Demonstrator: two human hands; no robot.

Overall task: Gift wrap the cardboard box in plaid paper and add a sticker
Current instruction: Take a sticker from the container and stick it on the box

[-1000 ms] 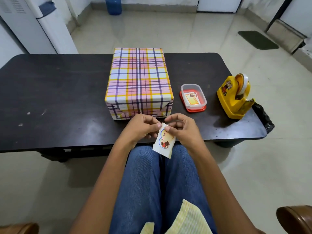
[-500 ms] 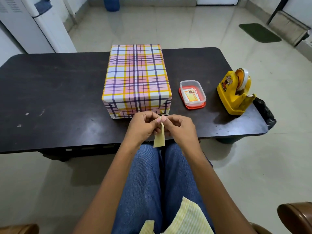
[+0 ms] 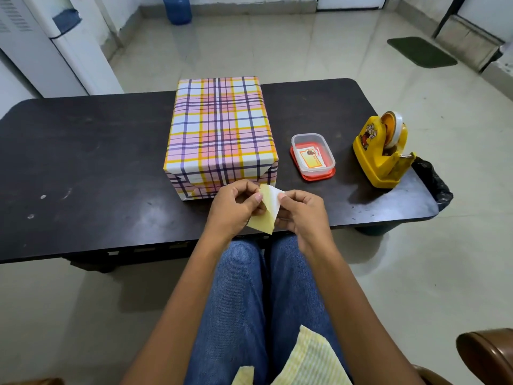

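1. Head view: our left hand (image 3: 236, 207) and right hand (image 3: 302, 212) pinch a sticker (image 3: 273, 198) with curled fingers, over the table's (image 3: 83, 151) near edge.
2. The plaid-wrapped box (image 3: 219, 129) stands just behind.
3. To its right sit a small container (image 3: 313, 155) and a yellow tape dispenser (image 3: 383, 151).

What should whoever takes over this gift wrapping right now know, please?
Hands: the left hand pinches the yellow backing, the right hand pinches the white sticker layer; the two are partly peeled apart above the table edge.
Things: the plaid-wrapped box stands on the table; right of it the plastic container with another sticker, then the yellow tape dispenser.
Done: wrapping, on the visible sides.
Left: finish peeling, press the sticker onto the box.
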